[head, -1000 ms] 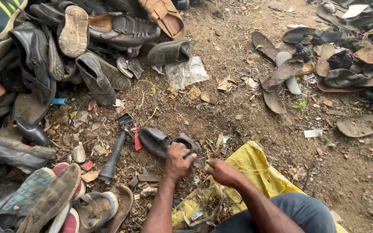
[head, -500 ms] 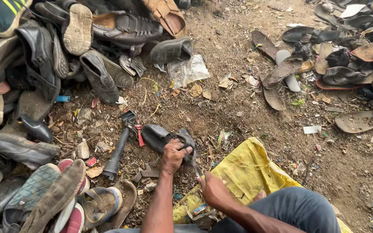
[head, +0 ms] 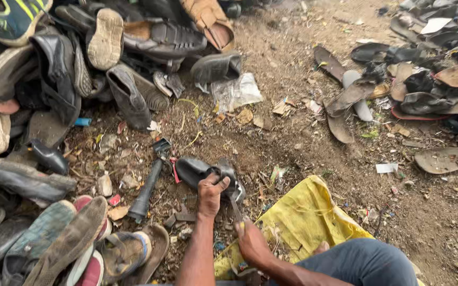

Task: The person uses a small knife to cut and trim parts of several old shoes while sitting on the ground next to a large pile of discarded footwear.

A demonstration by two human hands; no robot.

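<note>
My left hand [head: 211, 194] grips a black shoe [head: 197, 170] that lies on the dirt in front of me. My right hand [head: 251, 243] holds a thin blade or knife [head: 236, 208] whose tip meets the shoe at its right end. A black hammer-like tool [head: 149, 185] lies just left of the shoe, and a small red-handled tool [head: 175, 168] lies between them. My knee in dark trousers [head: 361, 260] shows at the lower right.
A big heap of old shoes and sandals [head: 54, 79] fills the left side. Another pile of soles and sandals [head: 425, 79] lies at the upper right. A yellow sack [head: 303, 222] is spread under my leg. A clear plastic bag [head: 235, 91] and scraps litter the dirt.
My right hand moved from beside the yellow sack toward the shoe, bringing the blade to it. My left hand stayed gripping the shoe, and the camera view shifted slightly.
</note>
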